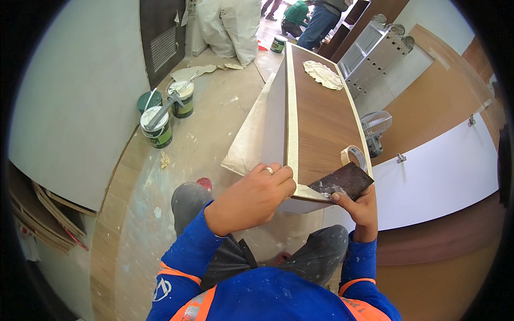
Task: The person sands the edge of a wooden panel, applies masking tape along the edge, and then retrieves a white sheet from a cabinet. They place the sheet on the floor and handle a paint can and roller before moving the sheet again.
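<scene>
A long cabinet with a brown wood-grain top (326, 123) and pale sides stretches away before me. Cream masking tape (292, 117) lines its edges. At the near left corner my left hand (257, 195), a ring on one finger, is closed with its fingers curled at the end of the tape; the fingertips are partly hidden. My right hand (360, 206) grips a dark flat rectangular piece (345, 182), smudged with white, by its right end. That piece lies over the near edge, above the front strip of tape. Just behind it a tape roll (353, 157) stands on the top.
A crumpled cream cloth (323, 75) lies on the cabinet's far end. Paint buckets (156, 128) stand on the left floor, tools across them. On the right are a fan (376, 128), a folded ladder (375, 51) and a white panel (439, 176). People work at the back.
</scene>
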Tool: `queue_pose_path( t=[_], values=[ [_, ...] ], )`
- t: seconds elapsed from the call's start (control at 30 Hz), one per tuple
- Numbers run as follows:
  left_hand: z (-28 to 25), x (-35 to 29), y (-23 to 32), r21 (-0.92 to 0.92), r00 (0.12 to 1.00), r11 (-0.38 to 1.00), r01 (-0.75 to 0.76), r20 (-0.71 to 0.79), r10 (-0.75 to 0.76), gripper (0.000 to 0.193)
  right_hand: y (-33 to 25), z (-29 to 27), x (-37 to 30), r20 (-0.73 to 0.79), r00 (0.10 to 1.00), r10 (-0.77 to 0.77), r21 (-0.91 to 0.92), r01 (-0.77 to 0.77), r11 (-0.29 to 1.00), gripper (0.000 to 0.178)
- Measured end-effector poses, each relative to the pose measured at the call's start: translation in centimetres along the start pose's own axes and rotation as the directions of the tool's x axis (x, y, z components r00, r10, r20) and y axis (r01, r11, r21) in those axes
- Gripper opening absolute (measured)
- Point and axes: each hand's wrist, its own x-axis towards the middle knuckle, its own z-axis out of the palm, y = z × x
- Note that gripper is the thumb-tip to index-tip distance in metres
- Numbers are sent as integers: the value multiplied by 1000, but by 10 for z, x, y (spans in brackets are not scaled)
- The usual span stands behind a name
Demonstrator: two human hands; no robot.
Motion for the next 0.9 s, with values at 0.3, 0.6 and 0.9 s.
queue_pose_path(
  t=[0.3,0.6,0.9],
  values=[
    [3,-6,-6,-53,997,998,-29,-70,25,21,-7,-4,8,-57,998,24,-28,-25,999,41],
    [3,-5,-9,-65,995,996,-58,-81,53,16,-25,1,36,-170,981,-95,-90,81,993,27],
    [4,-1,-4,15,996,999,-34,-87,35,16,-7,17,28,-80,997,-19,-38,16,999,49]
  ],
)
